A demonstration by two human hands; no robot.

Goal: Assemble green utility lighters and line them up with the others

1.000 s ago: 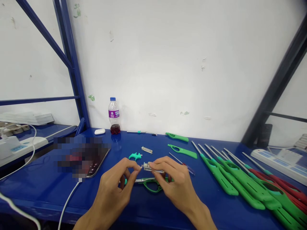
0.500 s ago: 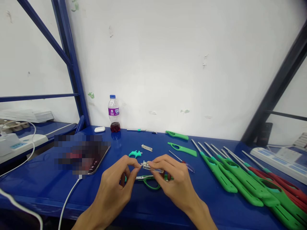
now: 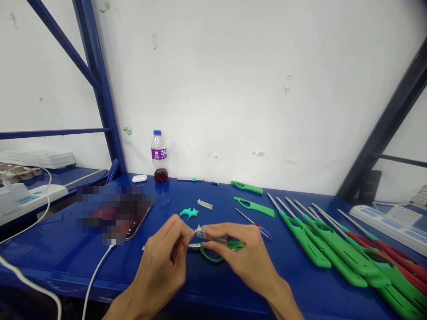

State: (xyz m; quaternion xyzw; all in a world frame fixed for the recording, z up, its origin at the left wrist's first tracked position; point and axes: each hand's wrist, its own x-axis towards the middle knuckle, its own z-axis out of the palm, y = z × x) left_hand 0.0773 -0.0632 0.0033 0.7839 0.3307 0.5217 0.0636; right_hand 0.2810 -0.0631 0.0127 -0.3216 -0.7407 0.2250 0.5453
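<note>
Between thumb and fingers, my right hand grips a small clear lighter fuel tank with a whitish valve end pointing left. My left hand is closed in a pinch right at that valve end; what its fingertips hold is too small to make out. Beneath both hands lies a green lighter handle part with a metal tube, partly covered by my fingers. Just beyond them rest a teal trigger piece and another small pale tank-like part.
Two green handle shells and a screwdriver lie right of centre. Several green and red long-nosed lighters are piled at the right, near a power strip. A drink bottle, a metal rod and a cabled phone sit further left.
My left fingers have curled tighter at the valve end. My right fingers have shifted on the tank and cover more of it. The other things stay in place.
</note>
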